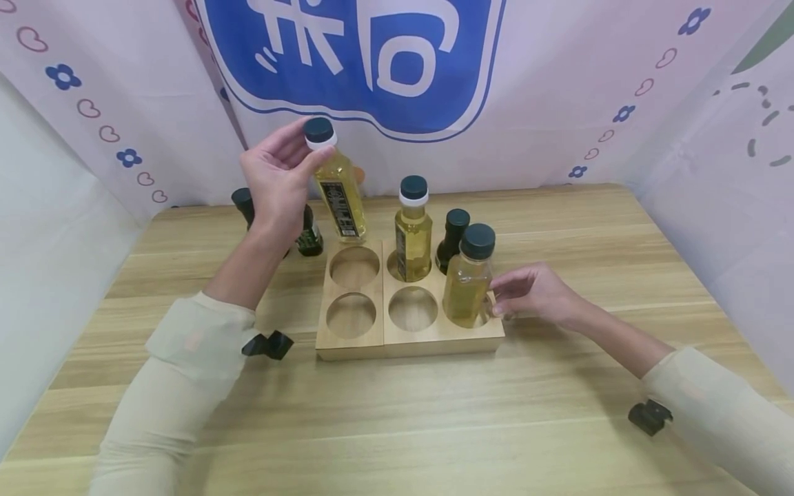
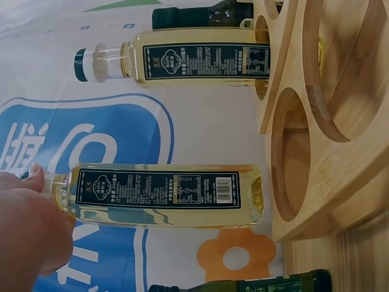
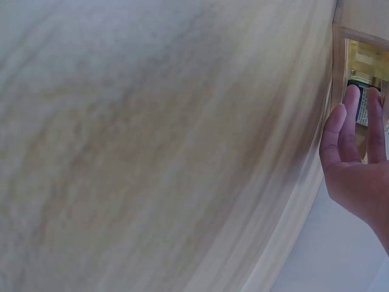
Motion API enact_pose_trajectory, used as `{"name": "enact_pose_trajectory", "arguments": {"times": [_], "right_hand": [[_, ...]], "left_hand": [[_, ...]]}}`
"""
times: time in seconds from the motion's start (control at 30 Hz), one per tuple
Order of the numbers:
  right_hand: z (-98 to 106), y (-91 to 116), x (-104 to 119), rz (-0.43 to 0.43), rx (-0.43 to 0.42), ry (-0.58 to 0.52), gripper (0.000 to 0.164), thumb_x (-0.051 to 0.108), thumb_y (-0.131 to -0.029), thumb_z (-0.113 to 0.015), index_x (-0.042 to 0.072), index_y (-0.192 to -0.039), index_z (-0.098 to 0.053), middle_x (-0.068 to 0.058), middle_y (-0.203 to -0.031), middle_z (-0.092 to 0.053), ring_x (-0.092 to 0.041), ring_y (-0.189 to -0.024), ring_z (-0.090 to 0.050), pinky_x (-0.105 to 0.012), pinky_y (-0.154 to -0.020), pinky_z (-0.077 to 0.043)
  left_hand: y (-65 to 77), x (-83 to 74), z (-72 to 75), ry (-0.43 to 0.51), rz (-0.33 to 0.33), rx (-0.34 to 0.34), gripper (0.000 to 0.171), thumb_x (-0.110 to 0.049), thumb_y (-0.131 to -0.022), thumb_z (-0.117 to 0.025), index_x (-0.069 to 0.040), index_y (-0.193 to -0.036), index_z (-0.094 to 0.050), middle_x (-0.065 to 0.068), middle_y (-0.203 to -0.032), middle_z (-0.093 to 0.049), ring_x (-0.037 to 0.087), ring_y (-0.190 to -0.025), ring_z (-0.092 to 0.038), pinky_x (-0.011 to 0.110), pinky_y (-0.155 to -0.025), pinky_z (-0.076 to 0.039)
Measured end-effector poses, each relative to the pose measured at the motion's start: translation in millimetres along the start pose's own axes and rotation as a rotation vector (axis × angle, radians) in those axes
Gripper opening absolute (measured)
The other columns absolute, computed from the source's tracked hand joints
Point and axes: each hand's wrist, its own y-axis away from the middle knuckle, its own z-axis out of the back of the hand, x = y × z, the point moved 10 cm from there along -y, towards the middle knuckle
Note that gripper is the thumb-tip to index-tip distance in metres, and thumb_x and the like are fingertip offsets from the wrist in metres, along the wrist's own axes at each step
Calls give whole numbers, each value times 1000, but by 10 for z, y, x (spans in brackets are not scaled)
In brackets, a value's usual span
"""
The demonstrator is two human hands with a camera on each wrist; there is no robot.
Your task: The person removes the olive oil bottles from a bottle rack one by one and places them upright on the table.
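Note:
My left hand (image 1: pixel 279 180) grips a clear bottle of yellow oil (image 1: pixel 342 203) by its neck, just under the dark green cap. The bottle tilts slightly, its base close to the back left hole of a wooden bottle rack (image 1: pixel 409 348). In the left wrist view, the dark label of this bottle (image 2: pixel 158 190) faces the camera. At the rack's right end is my right hand (image 1: pixel 538 296), its fingers extended against the rack's side beside another oil bottle (image 1: pixel 464 293) in the front right hole. In the right wrist view, the fingers (image 3: pixel 346 131) look fairly straight.
A third oil bottle (image 1: pixel 413 238) stands in the back middle hole. Behind the front right bottle is a dark bottle (image 1: pixel 457 227). More dark bottles (image 1: pixel 309 238) stand left of the rack, partly behind my left arm. A printed cloth (image 1: pixel 527 124) hangs behind the wooden table (image 1: pixel 434 427).

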Motion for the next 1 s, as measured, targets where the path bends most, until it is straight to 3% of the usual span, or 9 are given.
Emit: {"name": "enact_pose_trajectory", "arguments": {"times": [0.33, 0.67, 1.0], "right_hand": [[1, -5, -3, -4, 1, -1, 36, -11, -80, -81, -10, -114, -71, -12, -98, -77, -16, -82, -73, -31, -74, -65], [3, -7, 7, 0, 6, 1, 34, -11, -80, -81, -8, -113, -72, -11, -96, -77, -16, -81, -73, -31, -73, -65], [7, -1, 6, 2, 3, 0, 34, -11, -79, -81, -8, -112, -72, -12, -98, -77, -16, -83, -74, -31, -73, -65]], "left_hand": [[-50, 73, 33, -12, -15, -9, 42, 12, -83, -81, 7, -123, -70, 15, -121, -75, 22, -111, -73, 29, -101, -57], [-120, 242, 99, 12, 35, -66, 41, 14, -80, -82, 4, -119, -73, 17, -121, -74, 22, -109, -74, 29, -97, -59], [-107, 401, 109, 4, 65, -64, 41, 15, -82, -80, 4, -120, -72, 18, -123, -73, 23, -110, -74, 28, -97, -59]]}}
